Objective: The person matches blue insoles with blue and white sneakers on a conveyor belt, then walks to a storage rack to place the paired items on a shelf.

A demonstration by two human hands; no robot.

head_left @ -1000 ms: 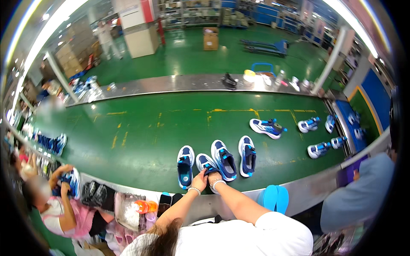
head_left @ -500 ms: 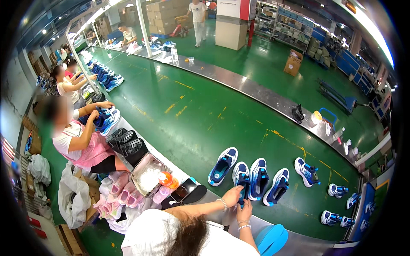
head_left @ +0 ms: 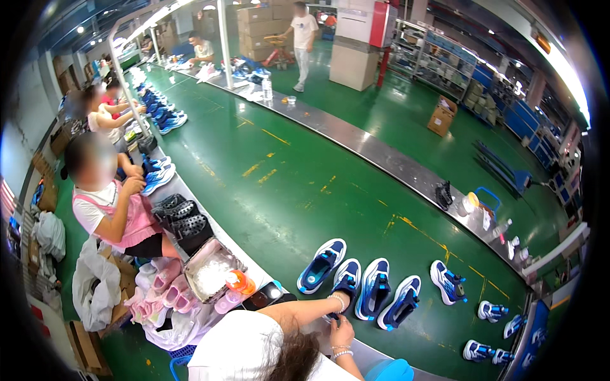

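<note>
A blue-and-white sneaker (head_left: 347,274) stands before me on the green belt (head_left: 267,209), toe pointing away. My left hand (head_left: 344,298) reaches down into its opening, its fingers hidden inside. At the heel, my right hand (head_left: 342,332) has its fingers closed on the sneaker's dark back edge. Close on the left lies a matching sneaker (head_left: 322,267), and close on the right stand two more, a middle sneaker (head_left: 373,290) and an outer sneaker (head_left: 400,303).
Farther right along the belt sit a single sneaker (head_left: 448,282) and several small ones. To my left are an orange bottle (head_left: 236,280), a bin of white material (head_left: 216,270), black clogs (head_left: 184,219) and pink shoes (head_left: 166,279). A co-worker (head_left: 121,209) handles sneakers beyond them.
My left hand has gone from the sneaker's opening edge deeper inside it. My right hand has shifted down and left with the heel. The whole view has tilted slightly.
</note>
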